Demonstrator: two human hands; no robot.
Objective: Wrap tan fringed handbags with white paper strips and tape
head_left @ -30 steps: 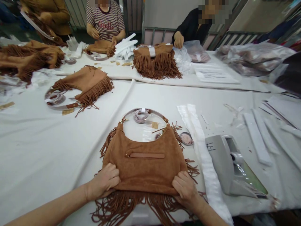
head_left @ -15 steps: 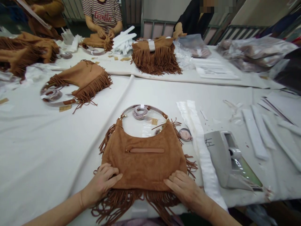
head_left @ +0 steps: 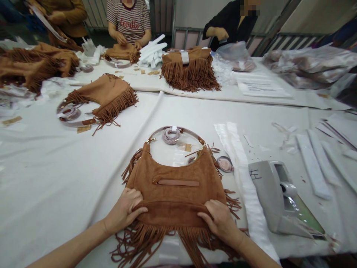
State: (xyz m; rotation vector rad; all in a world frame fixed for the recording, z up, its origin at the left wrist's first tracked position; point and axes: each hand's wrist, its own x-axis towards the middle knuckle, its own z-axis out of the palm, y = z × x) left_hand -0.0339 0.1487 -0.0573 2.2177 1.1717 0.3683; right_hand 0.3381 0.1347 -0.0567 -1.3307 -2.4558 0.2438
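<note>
A brown suede-look fringed handbag (head_left: 178, 173) lies on the white-covered table before me, its handle pointing away. My left hand (head_left: 125, 210) grips the bag's lower left part, thumb on top and fingers curled. On the lower right, my right hand (head_left: 219, 219) grips it the same way. Between them the bottom edge is folded up in a darker band, and fringe hangs toward me. Inside the handle's arc lies a coiled wrapped strap (head_left: 171, 136). A small tan tag (head_left: 188, 147) sits beside it, and a round pinkish item (head_left: 224, 163) lies right of the bag.
A grey tape dispenser (head_left: 276, 197) and a long white strip (head_left: 245, 186) lie to the right. Another fringed bag (head_left: 107, 96) rests at left. Stacked fringed bags (head_left: 189, 69) and plastic-wrapped goods (head_left: 309, 67) occupy the far side, where several people work.
Both hands have closed on the bag's lower part and folded its bottom edge up; before, they pressed on a flat front. The whole view has shifted slightly.
</note>
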